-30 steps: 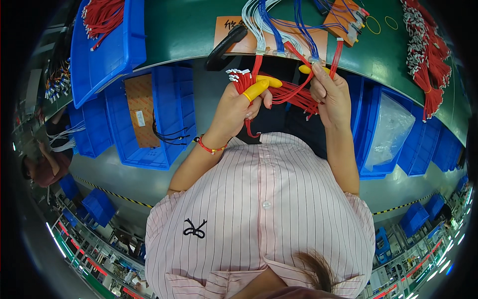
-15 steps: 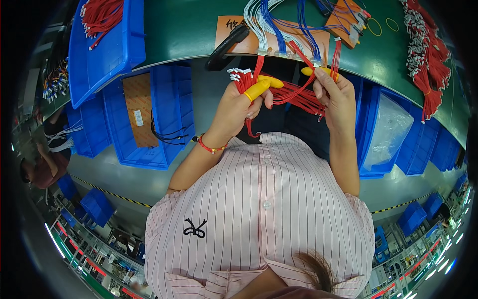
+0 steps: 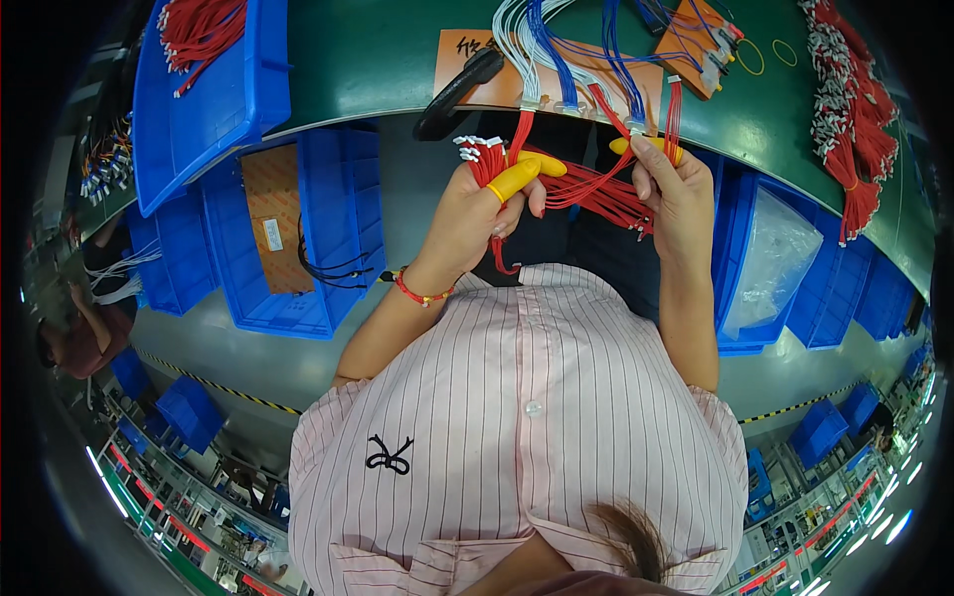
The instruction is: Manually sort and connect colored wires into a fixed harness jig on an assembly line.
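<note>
My left hand (image 3: 459, 214), with yellow finger cots on two digits, is closed round a bundle of thin red wires (image 3: 601, 199). Small white connectors (image 3: 479, 151) cluster at the bundle's end beside that hand. My right hand (image 3: 680, 199), also with yellow cots, pinches at a white connector (image 3: 636, 127) at the bench edge, where red wires meet blue wires (image 3: 613, 70); its fingertips partly hide the grip. White wires (image 3: 512, 60) run down to another connector (image 3: 530, 103) above my left hand, with red wires below it.
An orange sheet (image 3: 648, 91) and a black handle-like piece (image 3: 459, 91) lie at the green bench's (image 3: 358, 70) edge. An orange block (image 3: 686, 50) sits far right of them. Red wire bundles (image 3: 863, 149) lie right; a blue bin (image 3: 214, 124) stands left. More blue bins (image 3: 343, 209) sit below.
My right hand has shifted slightly right, still pinching at the connector. The left hand keeps its hold on the red bundle, almost unmoved. The bench items appear slightly shifted in view.
</note>
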A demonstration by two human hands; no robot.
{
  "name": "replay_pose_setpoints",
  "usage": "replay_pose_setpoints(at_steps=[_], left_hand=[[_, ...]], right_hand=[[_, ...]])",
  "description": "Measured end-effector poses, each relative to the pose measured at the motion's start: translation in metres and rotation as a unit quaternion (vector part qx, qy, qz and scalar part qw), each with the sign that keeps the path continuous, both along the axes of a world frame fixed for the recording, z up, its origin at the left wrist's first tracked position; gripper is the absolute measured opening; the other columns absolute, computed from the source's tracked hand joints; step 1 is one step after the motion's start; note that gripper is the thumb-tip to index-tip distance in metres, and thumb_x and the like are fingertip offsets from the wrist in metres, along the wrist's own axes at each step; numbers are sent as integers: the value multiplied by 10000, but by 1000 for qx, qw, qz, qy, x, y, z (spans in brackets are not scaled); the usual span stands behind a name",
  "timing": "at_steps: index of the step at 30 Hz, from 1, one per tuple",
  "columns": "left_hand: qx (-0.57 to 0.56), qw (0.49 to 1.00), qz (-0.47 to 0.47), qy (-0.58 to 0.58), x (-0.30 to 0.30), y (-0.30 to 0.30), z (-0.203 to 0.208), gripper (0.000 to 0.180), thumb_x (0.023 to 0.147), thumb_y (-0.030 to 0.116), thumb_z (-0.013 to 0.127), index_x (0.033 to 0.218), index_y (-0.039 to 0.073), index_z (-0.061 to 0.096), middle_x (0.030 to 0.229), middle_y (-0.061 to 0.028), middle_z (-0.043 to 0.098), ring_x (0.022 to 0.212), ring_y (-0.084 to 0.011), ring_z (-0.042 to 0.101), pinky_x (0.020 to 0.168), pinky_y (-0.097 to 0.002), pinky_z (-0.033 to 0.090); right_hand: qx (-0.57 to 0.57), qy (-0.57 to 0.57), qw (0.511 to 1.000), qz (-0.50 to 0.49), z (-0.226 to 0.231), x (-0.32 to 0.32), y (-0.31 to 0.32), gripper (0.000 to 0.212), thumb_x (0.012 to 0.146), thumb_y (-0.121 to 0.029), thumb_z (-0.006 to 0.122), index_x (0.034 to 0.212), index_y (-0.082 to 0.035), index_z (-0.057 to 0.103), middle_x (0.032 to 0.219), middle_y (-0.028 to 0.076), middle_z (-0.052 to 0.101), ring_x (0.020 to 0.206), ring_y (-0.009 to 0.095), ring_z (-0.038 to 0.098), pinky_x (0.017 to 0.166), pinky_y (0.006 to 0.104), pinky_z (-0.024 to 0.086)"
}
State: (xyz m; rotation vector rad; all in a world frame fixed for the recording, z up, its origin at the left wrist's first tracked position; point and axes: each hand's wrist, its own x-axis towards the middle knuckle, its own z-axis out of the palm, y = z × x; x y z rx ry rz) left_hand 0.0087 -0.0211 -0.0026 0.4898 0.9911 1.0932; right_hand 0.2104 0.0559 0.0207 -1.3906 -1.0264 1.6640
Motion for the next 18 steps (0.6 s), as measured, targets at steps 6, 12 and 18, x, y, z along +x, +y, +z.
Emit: replay_pose_setpoints(at_steps=[6, 12, 18], left_hand=[[-2, 1000, -5, -3, -1, 1, -1, 322, 1009, 185, 467, 1098, -89, 610, 662, -31, 563, 401, 2, 316, 379, -182, 251], [-3, 1000, -11, 1, -2, 2, -2, 321, 1007, 182, 468, 1099, -88, 614, 661, -32, 564, 401, 2, 314, 378, -185, 247], [-1, 1000, -14, 0, 0, 2, -4, 319, 1005, 181, 470, 1095, -85, 622, 672, -33, 569, 402, 1, 319, 378, -184, 255]], right_hand=[[-8, 31, 999, -4, -2, 2, 0, 217, 931, -191, 643, 900, 21, 678, 551, -30, 503, 450, 9, 343, 426, 196, 202], [18, -5, 1000, -23, -2, -3, -3, 211, 924, -185, 657, 887, 22, 671, 559, -20, 511, 458, 13, 359, 428, 197, 212], [-17, 96, 995, -37, -6, -2, -4, 206, 947, -184, 621, 871, 4, 657, 553, -36, 491, 445, 18, 333, 432, 200, 213]])
